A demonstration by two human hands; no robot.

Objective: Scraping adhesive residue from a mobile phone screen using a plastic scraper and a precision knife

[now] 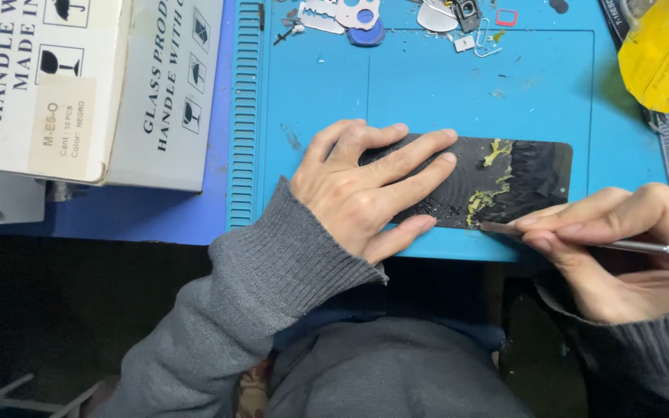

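Scraping old glue off a black glass panel, roughly mid-job by the look of it

Blue work mat (427,93) carries the black panel (497,182) near its front edge. Left hand (365,182) lies flat on it, fingers spread, pinning it down. Right hand (621,248) pinches a thin metal scraper (582,240), blade at the panel's lower edge beside the yellowish glue residue (489,174). I'd say the next push needs a shallow blade angle and steady pressure, or the glass could chip. White boxes (79,77) sit left.

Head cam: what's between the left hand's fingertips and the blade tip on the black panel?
Yellowish residue patches on the black panel lie between the left hand and the metal blade tool held by the right hand.
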